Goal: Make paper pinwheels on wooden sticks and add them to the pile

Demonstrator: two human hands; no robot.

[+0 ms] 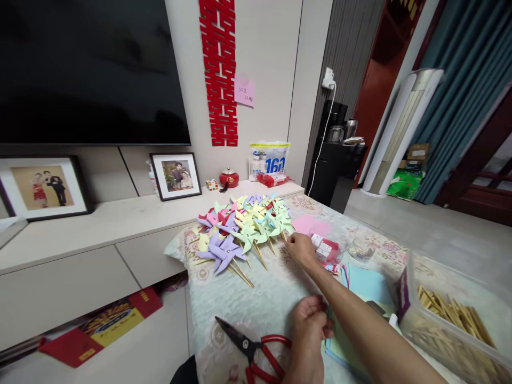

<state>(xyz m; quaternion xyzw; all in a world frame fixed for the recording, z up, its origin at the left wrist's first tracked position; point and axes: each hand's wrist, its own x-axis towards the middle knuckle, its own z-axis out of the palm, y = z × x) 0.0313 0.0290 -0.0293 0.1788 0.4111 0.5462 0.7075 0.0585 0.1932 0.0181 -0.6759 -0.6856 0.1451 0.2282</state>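
A pile of paper pinwheels (256, 216) in purple, yellow, green and pink lies on the flowered tablecloth (276, 290). At its right edge my right hand (301, 249) is closed around the stick of a green pinwheel (280, 223); the grip itself is mostly hidden by the fingers. Closer to me, my left hand (310, 322) rests with fingers curled in and nothing visible in them, beside a stack of coloured paper (366, 285). Red-handled scissors (250, 346) lie spread just left of that hand, blades pointing away from me.
On the right stands a clear plastic box (452, 325) of wooden sticks. Past my right wrist are a red packet (328, 249), pink paper (310, 224) and a small clear dish (361, 249). A white cabinet (132, 218) with framed photos borders the table's far left side.
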